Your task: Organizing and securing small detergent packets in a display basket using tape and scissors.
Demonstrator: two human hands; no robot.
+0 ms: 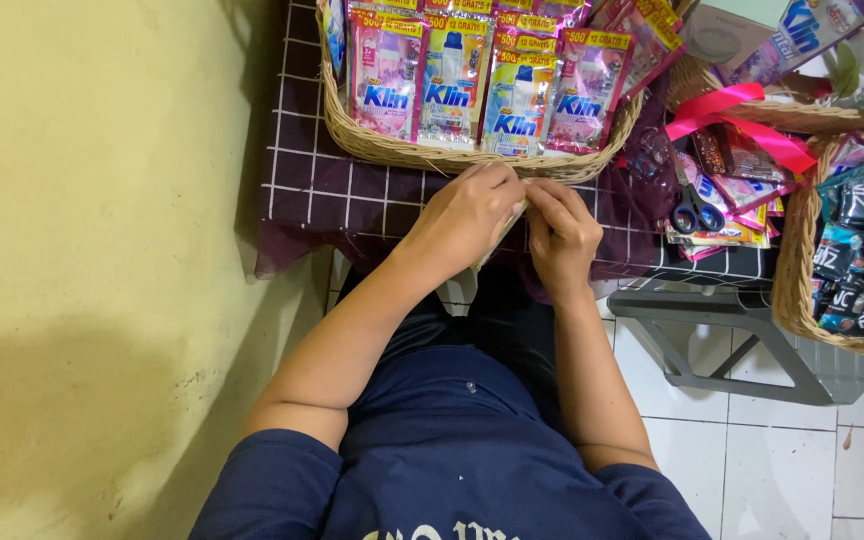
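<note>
A small pale strip [508, 222], too hidden to tell what it is, sits pinched between the two hands at the near edge of the counter [312, 190], just below a woven basket [452, 158]. The left hand [467, 220] is curled over it from the left; the right hand [562, 232] closes on it from the right, fingertips meeting the left hand. The basket holds a row of upright pink and blue sachets [492, 85]. A dark checked cloth covers the counter. To the right lie blue-handled scissors [694, 210] on loose packets, a pink ribbon [742, 120] beyond them, and a second basket [797, 270] of dark sachets at far right.
</note>
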